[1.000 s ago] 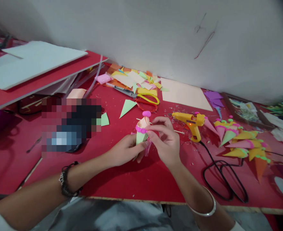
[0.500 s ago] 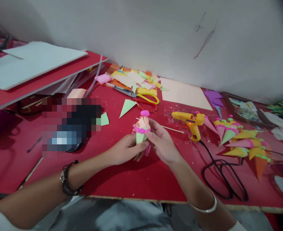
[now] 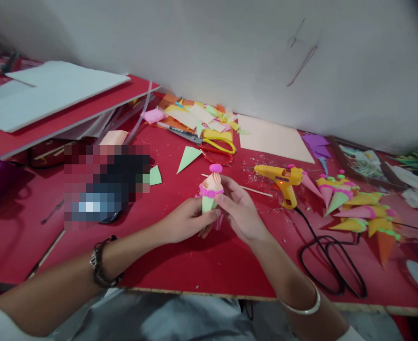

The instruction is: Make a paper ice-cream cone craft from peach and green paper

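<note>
A small paper ice cream cone (image 3: 209, 203) stands upright between my hands, low over the red table. Its cone is light green, with a pink beaded band round the rim, a peach swirl above and a pink ball on top. My left hand (image 3: 187, 220) is closed round the lower green part, thumb across its front. At the band's right side, my right hand (image 3: 242, 208) pinches with thumb and fingers; some fingertips are hidden behind the cone. A thin wooden stick (image 3: 256, 191) lies just beyond the right hand.
A yellow glue gun (image 3: 281, 180) with a coiled black cord (image 3: 331, 265) lies to the right, before several finished paper cones (image 3: 358, 208). Yellow-handled scissors (image 3: 201, 139), green paper pieces (image 3: 188, 158) and coloured scraps (image 3: 201, 116) lie beyond. A white board (image 3: 66, 92) rests at left.
The paper cone has turned slightly in my hands, showing more of its swirl's ridges, and its top has shifted a little to the right. Both hands keep their hold.
</note>
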Action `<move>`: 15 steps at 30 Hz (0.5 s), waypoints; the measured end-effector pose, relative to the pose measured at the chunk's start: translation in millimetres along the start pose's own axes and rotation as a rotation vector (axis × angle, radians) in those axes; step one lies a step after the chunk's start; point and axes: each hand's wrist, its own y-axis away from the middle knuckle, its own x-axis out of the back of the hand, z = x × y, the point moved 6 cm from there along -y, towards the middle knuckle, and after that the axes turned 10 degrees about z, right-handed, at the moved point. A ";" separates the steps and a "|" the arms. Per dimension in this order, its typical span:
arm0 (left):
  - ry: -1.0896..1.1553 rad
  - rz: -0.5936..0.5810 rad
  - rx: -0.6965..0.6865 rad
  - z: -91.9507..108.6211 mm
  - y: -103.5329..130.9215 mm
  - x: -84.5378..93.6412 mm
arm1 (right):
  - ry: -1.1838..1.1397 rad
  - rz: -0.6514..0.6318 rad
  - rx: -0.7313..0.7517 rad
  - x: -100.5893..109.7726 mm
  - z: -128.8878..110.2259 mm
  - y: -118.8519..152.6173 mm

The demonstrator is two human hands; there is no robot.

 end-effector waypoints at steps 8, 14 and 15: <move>-0.019 0.005 -0.023 -1.0 -0.2 -0.1 | -0.010 0.008 0.020 1.4 1.7 -0.1; -0.031 0.052 -0.156 4.3 0.4 4.5 | 0.077 -0.128 0.055 -6.3 -1.6 2.8; -0.039 0.086 -0.196 6.3 0.6 7.2 | 0.103 -0.159 0.060 -8.9 -3.4 4.2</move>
